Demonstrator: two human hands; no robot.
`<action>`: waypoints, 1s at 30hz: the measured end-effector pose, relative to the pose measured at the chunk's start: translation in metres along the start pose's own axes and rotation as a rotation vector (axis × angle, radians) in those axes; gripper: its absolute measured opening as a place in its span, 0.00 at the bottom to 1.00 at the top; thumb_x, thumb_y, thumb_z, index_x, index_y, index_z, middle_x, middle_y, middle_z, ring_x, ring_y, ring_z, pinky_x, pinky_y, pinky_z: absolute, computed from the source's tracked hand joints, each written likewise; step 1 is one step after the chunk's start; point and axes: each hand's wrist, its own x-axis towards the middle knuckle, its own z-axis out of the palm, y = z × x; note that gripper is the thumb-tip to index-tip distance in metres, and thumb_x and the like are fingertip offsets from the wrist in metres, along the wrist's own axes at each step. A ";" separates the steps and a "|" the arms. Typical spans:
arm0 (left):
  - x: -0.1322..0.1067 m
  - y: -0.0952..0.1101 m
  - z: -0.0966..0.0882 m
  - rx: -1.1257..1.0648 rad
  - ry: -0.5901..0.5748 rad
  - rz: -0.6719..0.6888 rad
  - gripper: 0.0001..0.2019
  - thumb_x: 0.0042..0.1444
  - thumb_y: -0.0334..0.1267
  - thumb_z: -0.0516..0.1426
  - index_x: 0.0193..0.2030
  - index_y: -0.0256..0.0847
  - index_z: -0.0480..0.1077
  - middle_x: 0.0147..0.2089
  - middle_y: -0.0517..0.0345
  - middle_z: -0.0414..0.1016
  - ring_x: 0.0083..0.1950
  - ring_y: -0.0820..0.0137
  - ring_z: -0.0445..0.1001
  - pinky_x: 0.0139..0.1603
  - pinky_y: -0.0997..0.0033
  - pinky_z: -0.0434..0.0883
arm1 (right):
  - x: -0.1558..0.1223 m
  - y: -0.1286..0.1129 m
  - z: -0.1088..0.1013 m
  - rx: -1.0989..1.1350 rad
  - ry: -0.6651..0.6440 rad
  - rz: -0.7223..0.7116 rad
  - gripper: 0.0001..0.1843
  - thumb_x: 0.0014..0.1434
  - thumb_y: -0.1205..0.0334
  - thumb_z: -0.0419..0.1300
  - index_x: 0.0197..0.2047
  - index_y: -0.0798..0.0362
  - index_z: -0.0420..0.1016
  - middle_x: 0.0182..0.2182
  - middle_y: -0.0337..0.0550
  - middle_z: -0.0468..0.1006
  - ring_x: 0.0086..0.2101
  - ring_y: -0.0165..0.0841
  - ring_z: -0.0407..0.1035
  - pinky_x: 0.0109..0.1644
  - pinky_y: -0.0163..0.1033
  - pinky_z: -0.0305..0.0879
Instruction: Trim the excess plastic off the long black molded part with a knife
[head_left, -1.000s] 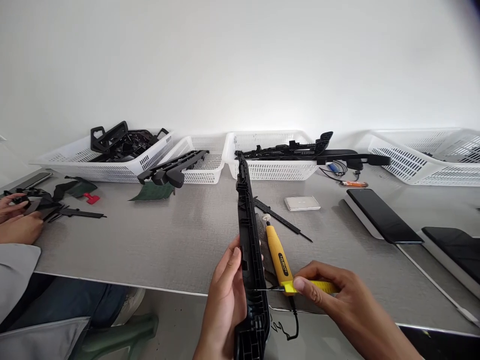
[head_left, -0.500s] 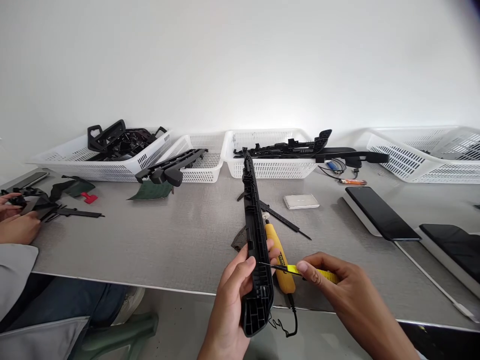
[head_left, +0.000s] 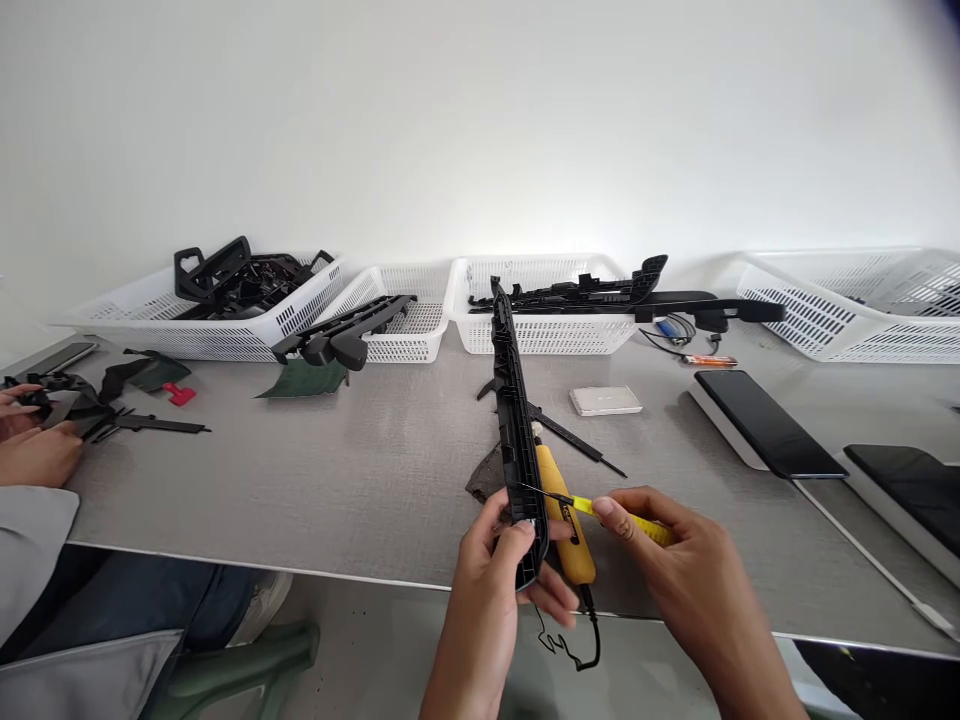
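Two hands, one part. The left hand (head_left: pixel 499 565) is closed around the near end of a long black trim strip (head_left: pixel 512 400), thumb on one side and fingers wrapped round the other. The strip stands on edge, its near end over the front edge of the grey table (head_left: pixel 337 470) and its far end pointing at the middle white basket (head_left: pixel 540 335).

The right hand (head_left: pixel 679 570) pinches a slim yellow knife (head_left: pixel 637 522) between thumb and forefinger. The thin blade tip touches the strip's right flank just above the left fingers.

Handling, judged from looks:
- The strip is moulded plastic, so probably light.
- It looks stiff across the section but likely whippy along its length.
- The ribs and clip tabs look thin and could snap.
- The matte surface should not slip.
- The best hold is close to the worked spot, across the ribbed back, with fingertips clear of the blade line.

A yellow-handled corded tool (head_left: pixel 568 535) lies on the table just beside the strip, under the knife. A small white box (head_left: pixel 605 400) and dark flat slabs (head_left: pixel 765 425) sit to the right. Another person's hands (head_left: pixel 30 450) hold small black parts at far left.
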 end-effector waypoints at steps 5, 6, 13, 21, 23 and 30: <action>-0.002 0.007 -0.002 0.025 0.015 0.005 0.21 0.62 0.48 0.60 0.57 0.37 0.75 0.48 0.43 0.85 0.19 0.78 0.65 0.16 0.80 0.61 | -0.004 -0.005 -0.008 -0.032 -0.055 0.033 0.32 0.57 0.26 0.68 0.31 0.50 0.85 0.23 0.38 0.76 0.28 0.35 0.64 0.30 0.37 0.58; -0.002 0.008 -0.003 0.019 0.019 0.011 0.21 0.61 0.48 0.60 0.56 0.37 0.75 0.48 0.43 0.85 0.19 0.78 0.64 0.15 0.80 0.59 | -0.005 -0.006 -0.010 -0.044 -0.053 0.036 0.32 0.57 0.26 0.68 0.30 0.49 0.85 0.23 0.38 0.75 0.28 0.35 0.64 0.30 0.37 0.57; -0.002 0.006 -0.005 0.067 0.038 0.037 0.22 0.65 0.49 0.58 0.60 0.37 0.74 0.38 0.49 0.83 0.19 0.80 0.55 0.19 0.80 0.50 | -0.002 0.000 -0.012 -0.123 -0.117 0.030 0.35 0.62 0.23 0.62 0.38 0.49 0.86 0.28 0.39 0.79 0.30 0.36 0.67 0.32 0.37 0.60; 0.001 -0.003 -0.003 0.131 0.069 0.036 0.29 0.67 0.55 0.61 0.70 0.44 0.71 0.36 0.60 0.73 0.24 0.78 0.56 0.24 0.77 0.55 | -0.018 -0.018 -0.009 -0.024 -0.423 -0.010 0.34 0.69 0.26 0.57 0.46 0.49 0.84 0.31 0.42 0.80 0.32 0.37 0.71 0.35 0.37 0.65; 0.000 -0.001 0.000 0.139 0.066 0.038 0.29 0.67 0.55 0.61 0.70 0.45 0.71 0.34 0.61 0.71 0.25 0.77 0.56 0.25 0.78 0.56 | -0.024 -0.028 -0.010 0.013 -0.496 0.022 0.32 0.72 0.29 0.54 0.41 0.50 0.80 0.27 0.38 0.73 0.29 0.34 0.64 0.33 0.37 0.60; -0.001 -0.004 0.001 0.152 0.032 0.071 0.31 0.69 0.58 0.59 0.73 0.46 0.67 0.33 0.61 0.66 0.32 0.72 0.60 0.29 0.80 0.59 | -0.024 -0.034 -0.010 0.082 -0.556 0.044 0.31 0.75 0.32 0.50 0.40 0.50 0.75 0.28 0.36 0.65 0.29 0.32 0.55 0.33 0.37 0.56</action>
